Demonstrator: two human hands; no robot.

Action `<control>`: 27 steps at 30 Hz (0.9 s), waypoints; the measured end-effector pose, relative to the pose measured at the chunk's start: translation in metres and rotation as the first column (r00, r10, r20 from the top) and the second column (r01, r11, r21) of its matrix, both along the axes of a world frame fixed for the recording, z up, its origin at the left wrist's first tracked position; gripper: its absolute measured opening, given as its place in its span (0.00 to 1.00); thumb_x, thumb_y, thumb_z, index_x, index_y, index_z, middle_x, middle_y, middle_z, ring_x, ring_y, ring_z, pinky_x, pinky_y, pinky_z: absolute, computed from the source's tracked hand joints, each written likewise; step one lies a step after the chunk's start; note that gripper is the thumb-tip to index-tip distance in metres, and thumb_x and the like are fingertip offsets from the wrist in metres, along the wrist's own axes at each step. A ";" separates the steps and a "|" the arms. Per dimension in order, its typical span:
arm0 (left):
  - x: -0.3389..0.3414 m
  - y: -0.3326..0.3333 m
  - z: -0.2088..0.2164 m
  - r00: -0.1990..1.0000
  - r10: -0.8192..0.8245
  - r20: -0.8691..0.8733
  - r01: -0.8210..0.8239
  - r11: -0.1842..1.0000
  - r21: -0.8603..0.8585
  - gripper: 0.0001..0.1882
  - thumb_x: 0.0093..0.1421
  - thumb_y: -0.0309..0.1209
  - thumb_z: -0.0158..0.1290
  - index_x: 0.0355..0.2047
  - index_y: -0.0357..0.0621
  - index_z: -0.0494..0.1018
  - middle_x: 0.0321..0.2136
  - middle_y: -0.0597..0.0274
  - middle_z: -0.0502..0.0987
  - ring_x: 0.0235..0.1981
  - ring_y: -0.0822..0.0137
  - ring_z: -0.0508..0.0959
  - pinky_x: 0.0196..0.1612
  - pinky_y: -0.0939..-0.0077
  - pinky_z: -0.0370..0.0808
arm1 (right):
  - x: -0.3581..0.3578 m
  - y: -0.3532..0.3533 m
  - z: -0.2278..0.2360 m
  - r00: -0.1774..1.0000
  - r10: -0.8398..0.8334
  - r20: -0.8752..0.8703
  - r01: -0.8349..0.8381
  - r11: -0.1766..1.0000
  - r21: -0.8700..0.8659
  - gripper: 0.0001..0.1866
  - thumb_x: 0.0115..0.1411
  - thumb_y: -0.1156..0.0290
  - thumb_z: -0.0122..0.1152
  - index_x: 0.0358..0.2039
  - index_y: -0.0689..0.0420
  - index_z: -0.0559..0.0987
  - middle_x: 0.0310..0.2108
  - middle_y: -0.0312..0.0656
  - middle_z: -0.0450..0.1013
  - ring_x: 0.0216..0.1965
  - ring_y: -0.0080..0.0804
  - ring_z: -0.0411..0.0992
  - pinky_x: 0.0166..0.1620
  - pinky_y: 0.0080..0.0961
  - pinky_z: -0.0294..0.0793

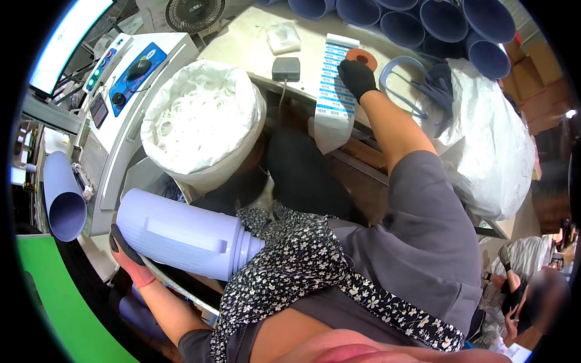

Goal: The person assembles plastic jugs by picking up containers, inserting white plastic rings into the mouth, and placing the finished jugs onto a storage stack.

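I'd keep the ribbed lilac jug body (184, 233), below the crinkled plastic bag of rings (221, 169), braced by the left hand (128, 257), which holds its base half-curled, and peel flat from the label strip (334, 94) right of the bag; there the right hand (358, 78) curls, any pinch hidden from me

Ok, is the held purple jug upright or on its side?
On its side: the jug points its neck at the apron, left hand at the other end.
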State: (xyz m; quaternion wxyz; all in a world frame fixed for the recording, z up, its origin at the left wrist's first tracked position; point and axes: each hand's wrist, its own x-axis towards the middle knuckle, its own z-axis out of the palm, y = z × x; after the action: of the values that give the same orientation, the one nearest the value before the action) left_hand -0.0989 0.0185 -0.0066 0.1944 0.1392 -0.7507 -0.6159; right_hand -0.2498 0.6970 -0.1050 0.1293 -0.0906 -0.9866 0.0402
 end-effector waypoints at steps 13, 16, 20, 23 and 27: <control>0.005 -0.021 -0.009 0.994 0.096 0.052 -0.096 0.995 -0.006 0.17 0.67 0.40 0.46 0.42 0.36 0.71 0.37 0.60 0.76 0.36 0.68 0.75 0.41 0.74 0.72 | -0.022 0.040 -0.014 0.814 0.314 -0.489 -0.208 0.943 0.260 0.11 0.51 0.62 0.61 0.34 0.52 0.78 0.29 0.46 0.77 0.33 0.48 0.75 0.39 0.42 0.73; 0.001 -0.018 -0.008 0.997 0.056 0.058 -0.057 0.998 0.005 0.18 0.67 0.40 0.45 0.42 0.36 0.71 0.38 0.59 0.76 0.37 0.68 0.75 0.42 0.73 0.72 | -0.048 0.038 0.001 0.855 0.267 -0.444 -0.227 0.964 0.142 0.15 0.49 0.66 0.63 0.39 0.51 0.78 0.33 0.46 0.76 0.37 0.47 0.74 0.43 0.40 0.72; -0.004 -0.015 -0.004 0.995 0.094 0.025 -0.087 0.974 -0.211 0.19 0.68 0.41 0.43 0.42 0.35 0.71 0.37 0.58 0.76 0.37 0.67 0.75 0.42 0.74 0.71 | -0.068 0.040 0.001 0.932 0.149 -0.331 -0.128 0.988 0.084 0.19 0.50 0.64 0.63 0.45 0.48 0.77 0.36 0.47 0.76 0.40 0.45 0.74 0.44 0.42 0.72; 0.000 -0.011 -0.009 0.994 0.103 0.029 -0.094 0.970 -0.224 0.19 0.68 0.41 0.43 0.40 0.35 0.71 0.36 0.59 0.76 0.36 0.68 0.74 0.41 0.74 0.71 | -0.063 0.043 -0.032 0.907 0.210 -0.365 -0.225 0.974 0.001 0.22 0.52 0.61 0.62 0.48 0.47 0.77 0.39 0.48 0.76 0.42 0.47 0.73 0.48 0.40 0.70; 0.003 -0.008 -0.001 0.997 0.047 0.065 -0.035 0.983 -0.179 0.18 0.68 0.40 0.42 0.39 0.36 0.72 0.35 0.60 0.76 0.35 0.68 0.74 0.40 0.73 0.71 | -0.071 0.040 -0.024 0.940 0.145 -0.309 -0.140 0.989 0.039 0.21 0.51 0.61 0.63 0.47 0.48 0.78 0.40 0.47 0.76 0.43 0.47 0.73 0.49 0.40 0.70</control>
State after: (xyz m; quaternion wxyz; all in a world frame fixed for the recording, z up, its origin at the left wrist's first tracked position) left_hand -0.0960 0.0104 -0.0074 0.1925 0.1580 -0.8058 -0.5372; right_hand -0.3212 0.7372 -0.1290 0.2805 -0.0106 -0.9582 0.0551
